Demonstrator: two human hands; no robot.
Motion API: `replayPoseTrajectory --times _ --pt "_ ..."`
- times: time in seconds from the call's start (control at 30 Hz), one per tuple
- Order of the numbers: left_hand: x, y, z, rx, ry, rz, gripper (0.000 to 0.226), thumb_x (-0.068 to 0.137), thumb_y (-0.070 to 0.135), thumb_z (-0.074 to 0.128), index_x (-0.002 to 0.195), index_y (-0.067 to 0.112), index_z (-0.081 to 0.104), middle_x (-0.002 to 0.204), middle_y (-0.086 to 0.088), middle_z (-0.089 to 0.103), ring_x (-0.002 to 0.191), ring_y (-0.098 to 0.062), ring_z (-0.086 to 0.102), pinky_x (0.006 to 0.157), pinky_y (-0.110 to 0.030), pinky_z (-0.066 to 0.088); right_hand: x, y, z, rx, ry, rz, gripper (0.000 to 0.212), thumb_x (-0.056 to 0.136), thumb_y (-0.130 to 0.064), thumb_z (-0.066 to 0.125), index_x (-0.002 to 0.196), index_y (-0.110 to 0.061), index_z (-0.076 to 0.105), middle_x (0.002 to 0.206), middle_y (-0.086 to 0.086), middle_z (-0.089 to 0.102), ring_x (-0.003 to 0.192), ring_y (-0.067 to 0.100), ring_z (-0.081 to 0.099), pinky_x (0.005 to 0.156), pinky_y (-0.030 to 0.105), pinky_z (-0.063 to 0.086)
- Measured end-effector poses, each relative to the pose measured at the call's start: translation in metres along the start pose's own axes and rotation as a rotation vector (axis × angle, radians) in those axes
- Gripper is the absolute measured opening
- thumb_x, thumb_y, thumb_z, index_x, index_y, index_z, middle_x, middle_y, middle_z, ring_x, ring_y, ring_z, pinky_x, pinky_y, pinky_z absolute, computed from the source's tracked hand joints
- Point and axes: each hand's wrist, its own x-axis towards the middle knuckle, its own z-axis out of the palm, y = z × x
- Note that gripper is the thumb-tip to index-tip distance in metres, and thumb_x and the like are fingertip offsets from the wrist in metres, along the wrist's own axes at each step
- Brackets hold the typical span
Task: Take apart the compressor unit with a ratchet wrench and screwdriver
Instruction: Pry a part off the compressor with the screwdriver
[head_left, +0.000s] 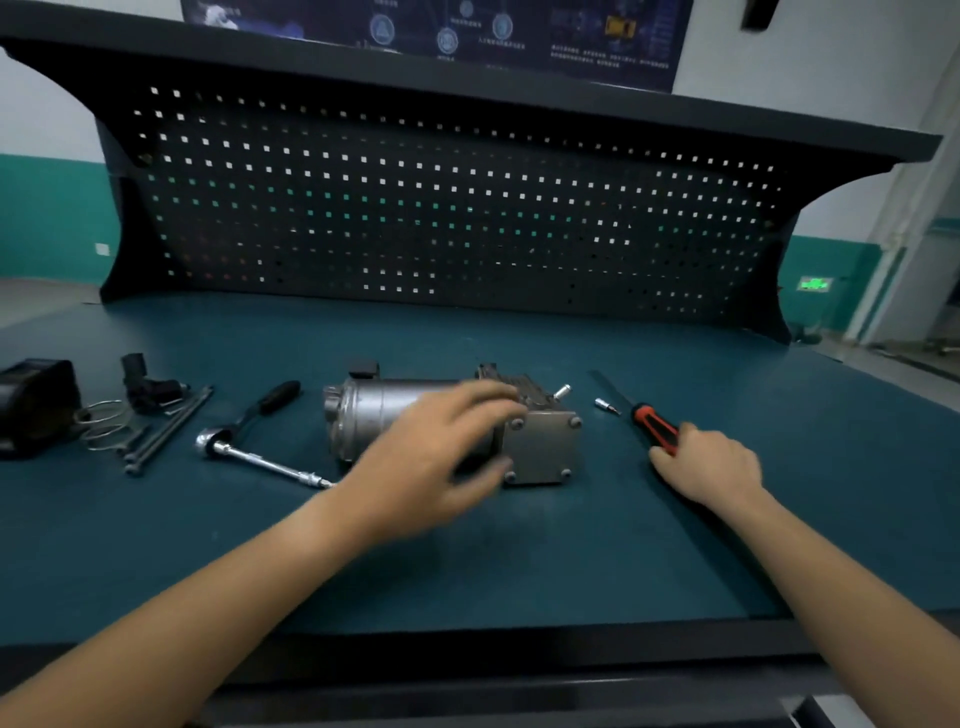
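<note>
Teal-topped workbench (467, 571), backed by a black pegboard (441, 208) under a dark shelf (467, 88); behind, a wall (52, 130) white above a teal band, a dark poster (571, 31), a green lit sign (814, 284).

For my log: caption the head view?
Left hand over the compressor unit, right hand gripping the screwdriver, ratchet wrench lying unused.

Dark poster (436, 31) on far wall above the bench, white lines of print and round emblems, all too blurred to read, small green lit sign (814, 284) low on far right wall, characters illegible, no text legible.
</note>
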Motion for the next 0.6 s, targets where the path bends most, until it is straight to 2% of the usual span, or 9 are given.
replayPoseTrajectory --times 0.07,0.13,0.2,0.33,0.43,0.6 --pt "-0.009 -0.027 -0.02 -0.074 0.178 -0.204 0.037 0.084 0.023 0.053 0.112 0.0 0.059 0.112 -0.011 0.057 0.102 -0.01 0.052 0.093 -0.019 0.039 0.006 0.002 -0.001 -0.035 -0.01 0.013 0.037 0.089 -0.046 0.04 0.103 -0.013 0.05 0.077 0.002 0.046 0.071 0.024 0.046 0.062 0.029 0.036" --pt "-0.016 -0.057 -0.038 -0.146 0.379 -0.472 0.027 0.087 0.014 0.057 0.113 0.005 0.056 0.109 -0.004 0.055 0.092 -0.002 0.054 0.085 -0.011 0.041 0.011 0.005 -0.002 -0.057 -0.024 0.034 0.038 0.089 -0.047 0.039 0.102 -0.014 0.05 0.08 0.003 0.047 0.073 0.025 0.046 0.064 0.029 0.036" --pt "-0.023 -0.089 -0.053 -0.17 0.485 -0.722 0.022 0.091 0.006 0.055 0.113 0.005 0.056 0.108 -0.003 0.055 0.091 -0.006 0.054 0.079 -0.008 0.041 0.015 0.008 -0.002 -0.038 -0.049 0.062 0.038 0.089 -0.047 0.038 0.099 -0.013 0.052 0.079 0.004 0.047 0.074 0.026 0.047 0.065 0.03 0.037" --pt "-0.048 -0.137 -0.069 -0.205 0.568 -1.009 0.015 0.093 0.012 0.05 0.105 0.011 0.058 0.101 -0.005 0.059 0.095 -0.015 0.056 0.082 -0.029 0.044 0.017 0.012 -0.001 0.071 -0.075 0.123 0.039 0.09 -0.047 0.037 0.088 -0.012 0.052 0.073 0.004 0.046 0.074 0.027 0.048 0.064 0.031 0.038" --pt "-0.062 -0.152 -0.071 -0.258 0.595 -1.132 0.013 0.094 0.012 0.046 0.102 0.01 0.057 0.101 -0.008 0.06 0.087 -0.018 0.061 0.077 -0.032 0.045 0.016 0.014 -0.003 0.145 -0.066 0.182 0.042 0.09 -0.049 0.037 0.079 -0.011 0.051 0.066 0.003 0.044 0.071 0.027 0.048 0.063 0.032 0.037" --pt "-0.062 -0.147 -0.068 -0.209 0.529 -1.059 0.011 0.093 0.009 0.047 0.095 0.01 0.058 0.09 -0.005 0.063 0.072 -0.004 0.06 0.069 -0.027 0.045 0.015 0.016 0.001 0.188 -0.022 0.207 0.049 0.09 -0.054 0.038 0.069 -0.011 0.049 0.064 0.004 0.046 0.064 0.025 0.048 0.058 0.031 0.036"
